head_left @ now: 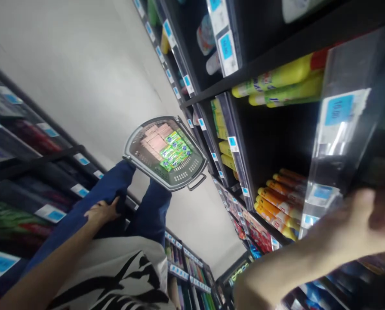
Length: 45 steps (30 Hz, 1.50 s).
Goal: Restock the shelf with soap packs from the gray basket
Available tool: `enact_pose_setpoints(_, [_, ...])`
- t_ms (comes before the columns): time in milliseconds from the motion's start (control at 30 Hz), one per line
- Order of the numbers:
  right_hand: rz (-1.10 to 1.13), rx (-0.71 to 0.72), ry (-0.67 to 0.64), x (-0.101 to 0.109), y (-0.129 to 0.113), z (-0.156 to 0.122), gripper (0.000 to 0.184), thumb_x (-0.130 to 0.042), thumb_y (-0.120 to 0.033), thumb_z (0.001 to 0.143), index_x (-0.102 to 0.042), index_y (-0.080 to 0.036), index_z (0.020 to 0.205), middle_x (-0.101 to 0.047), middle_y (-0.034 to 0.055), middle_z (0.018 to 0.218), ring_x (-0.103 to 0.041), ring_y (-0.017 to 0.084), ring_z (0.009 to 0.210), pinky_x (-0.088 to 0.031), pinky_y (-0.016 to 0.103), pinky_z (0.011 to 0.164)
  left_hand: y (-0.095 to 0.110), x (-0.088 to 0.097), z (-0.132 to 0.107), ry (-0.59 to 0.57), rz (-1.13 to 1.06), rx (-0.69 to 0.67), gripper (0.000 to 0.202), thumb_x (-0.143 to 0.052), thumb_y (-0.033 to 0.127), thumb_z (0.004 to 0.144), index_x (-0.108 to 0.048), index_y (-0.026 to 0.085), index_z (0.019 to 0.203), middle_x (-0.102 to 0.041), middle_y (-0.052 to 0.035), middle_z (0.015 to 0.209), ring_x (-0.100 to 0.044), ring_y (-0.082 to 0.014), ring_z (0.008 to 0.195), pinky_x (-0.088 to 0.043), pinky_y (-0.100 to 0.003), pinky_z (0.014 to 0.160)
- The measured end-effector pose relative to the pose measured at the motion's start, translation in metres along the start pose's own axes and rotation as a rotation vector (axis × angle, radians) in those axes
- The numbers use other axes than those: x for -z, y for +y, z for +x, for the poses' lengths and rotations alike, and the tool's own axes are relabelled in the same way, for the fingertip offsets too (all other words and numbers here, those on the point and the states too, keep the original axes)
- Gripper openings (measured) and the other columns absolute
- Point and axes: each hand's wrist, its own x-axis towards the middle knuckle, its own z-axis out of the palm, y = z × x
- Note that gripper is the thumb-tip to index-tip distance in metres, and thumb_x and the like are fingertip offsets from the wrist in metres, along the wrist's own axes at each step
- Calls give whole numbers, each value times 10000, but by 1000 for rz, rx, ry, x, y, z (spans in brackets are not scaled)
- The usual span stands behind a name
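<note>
My left hand (103, 212) rests on the blue trousers (111, 185) at my thigh, holding nothing, its fingers lying loosely. At the right edge, my right hand (369, 221) reaches toward the dark shelf, blurred, with its fingers partly out of sight. Close to it are a clear shelf strip with a blue price label (339, 110) and a row of orange bottles with yellow caps (276, 206). A dark shopping basket (179, 186) stands on the floor, holding pinkish packs (155, 141) and several green packs (176, 151).
Dark shelving (192, 103) with price labels runs along the right, carrying yellow bottles with a red cap (282, 79). Another shelf (50, 163) lines the left side. Between them lies a pale floor (82, 77). More stocked shelves (189, 267) stand at the bottom.
</note>
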Motion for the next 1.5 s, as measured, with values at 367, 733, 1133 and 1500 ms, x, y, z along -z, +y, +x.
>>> enact_pose_setpoints(367, [514,-1587,-775,-37,20,-337,341,-658,-463,822,-624,-301,1120,-680,-48,669,-768,274,982,-551,532,1030,4,-5,17,38,95,-21,867,-638,393,890,-233,238,1641,-363,-321,1526,-446,-506,1344,-408,-615,966])
enact_pose_setpoints(733, [233,-810,-1396,-193,131,-416,585,-732,-118,684,-548,-218,1230,-666,48,1236,-612,218,1183,-453,375,1101,33,32,5,319,154,-73,822,-672,395,862,-344,245,1601,-466,-268,1367,-517,-395,1135,-421,-439,872])
enact_pose_setpoints(1133, [-281,-55,-1561,-379,237,-477,1010,-809,-167,747,-248,-81,1582,-275,220,1649,-248,307,1541,-251,428,1262,44,79,14,471,98,-136,816,-698,379,816,-409,285,1574,-516,-184,1319,-536,-357,1108,-489,-432,890])
enact_pose_setpoints(1500, [-497,68,-1445,-459,275,-531,983,-852,-388,756,-296,-55,1495,-361,333,1490,-350,414,1388,-281,601,1141,52,89,19,536,29,-109,792,-753,351,791,-487,306,1535,-494,-180,1406,-528,-365,1198,-510,-477,969])
